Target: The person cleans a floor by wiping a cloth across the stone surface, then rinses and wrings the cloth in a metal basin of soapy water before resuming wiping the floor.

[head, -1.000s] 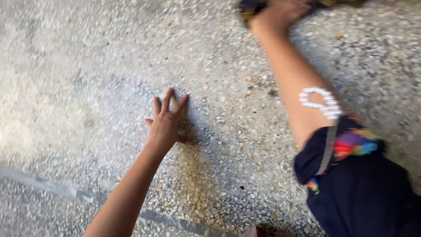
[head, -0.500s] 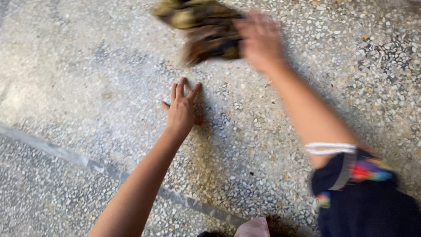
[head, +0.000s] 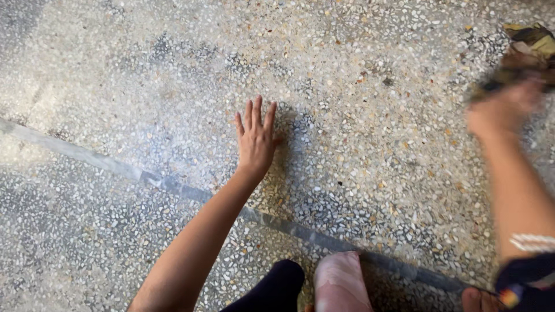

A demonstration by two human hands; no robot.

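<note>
My left hand (head: 255, 137) rests flat on the speckled terrazzo floor (head: 358, 138), fingers spread, holding nothing. My right hand (head: 504, 110), blurred with motion, is at the right edge and grips a crumpled brown and yellow cloth (head: 523, 55) that lies against the floor at the upper right. A white beaded bracelet (head: 533, 242) sits on my right forearm above a dark sleeve with a coloured trim.
A dark strip (head: 173, 186) runs diagonally across the floor from the left edge to the lower right. My bare foot (head: 341, 283) and a dark trouser leg (head: 276, 289) show at the bottom edge, just below the strip.
My right hand has swept the cloth from the upper middle of the floor to the far right. The left hand has stayed planted; the view has shifted so the floor strip sits higher.
</note>
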